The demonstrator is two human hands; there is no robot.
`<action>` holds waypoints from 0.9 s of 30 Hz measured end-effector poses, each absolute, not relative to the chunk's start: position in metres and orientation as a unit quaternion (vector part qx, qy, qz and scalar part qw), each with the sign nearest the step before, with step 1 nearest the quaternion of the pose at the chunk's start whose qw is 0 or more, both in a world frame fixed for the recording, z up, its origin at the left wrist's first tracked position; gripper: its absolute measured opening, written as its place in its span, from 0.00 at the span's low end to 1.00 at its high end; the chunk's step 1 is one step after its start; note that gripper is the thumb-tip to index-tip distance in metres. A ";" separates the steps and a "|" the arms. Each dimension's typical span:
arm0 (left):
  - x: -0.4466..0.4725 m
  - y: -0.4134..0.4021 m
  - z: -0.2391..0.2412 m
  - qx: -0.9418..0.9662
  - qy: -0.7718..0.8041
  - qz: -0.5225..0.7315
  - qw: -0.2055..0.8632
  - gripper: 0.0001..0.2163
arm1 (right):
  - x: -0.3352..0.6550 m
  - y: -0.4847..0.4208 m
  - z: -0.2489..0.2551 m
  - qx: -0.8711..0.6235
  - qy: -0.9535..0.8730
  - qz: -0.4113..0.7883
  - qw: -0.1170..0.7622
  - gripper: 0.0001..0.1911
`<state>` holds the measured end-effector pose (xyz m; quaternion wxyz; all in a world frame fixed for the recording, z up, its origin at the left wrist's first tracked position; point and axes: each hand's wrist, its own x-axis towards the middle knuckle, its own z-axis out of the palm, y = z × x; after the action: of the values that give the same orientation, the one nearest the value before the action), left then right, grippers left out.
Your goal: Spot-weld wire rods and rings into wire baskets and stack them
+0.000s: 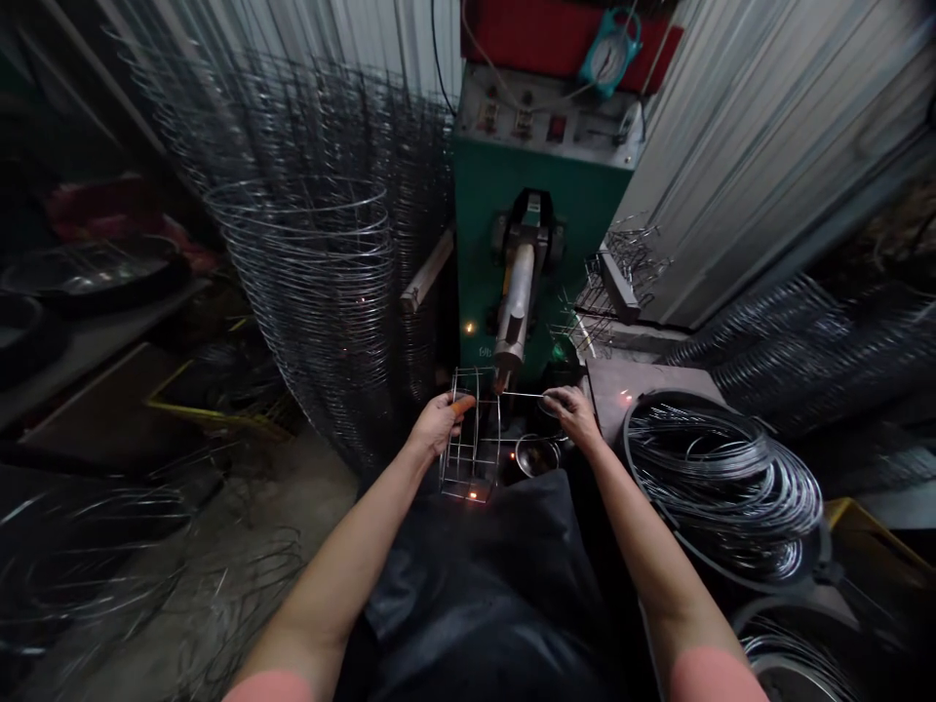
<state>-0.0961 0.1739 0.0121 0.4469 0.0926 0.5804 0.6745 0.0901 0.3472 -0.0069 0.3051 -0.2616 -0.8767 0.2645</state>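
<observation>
My left hand [440,422] is closed on a small wire frame [470,480] made of thin crossed rods. Orange wrapping shows on one of its fingers. My right hand [572,411] pinches one end of a thin straight metal rod [525,395], whose other end meets the wire frame at the tip of a spot welder's arm [516,302]. Whether rod and frame are joined there I cannot tell. A spark glows [473,495] at the frame's lower edge. Below the rod is a round metal bowl [537,456], its contents unclear.
The green welding machine [483,195] stands straight ahead, a blue dial clock [608,60] hanging on it. Tall stacks of wire baskets [314,253] rise at the left. A tub of wire hoops [717,478] sits by my right arm. A dark apron [489,575] covers my lap.
</observation>
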 end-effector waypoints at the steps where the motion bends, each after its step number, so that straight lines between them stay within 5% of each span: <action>1: -0.096 0.174 0.012 0.094 0.584 0.673 0.445 0.18 | 0.090 0.347 -0.006 -0.265 -0.877 0.261 0.305 0.14; 20: -0.090 0.165 0.021 0.126 0.618 0.640 0.439 0.18 | 0.098 0.329 0.001 -0.305 -0.864 0.250 0.311 0.10; 27: -0.120 0.106 -0.003 0.117 0.572 0.644 0.494 0.23 | 0.247 0.370 0.030 -0.563 -0.769 0.031 0.300 0.14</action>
<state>-0.1199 0.1056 -0.0030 0.4945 0.1170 0.5721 0.6438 0.2466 0.3700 0.0304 0.3001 -0.5631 -0.7694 0.0307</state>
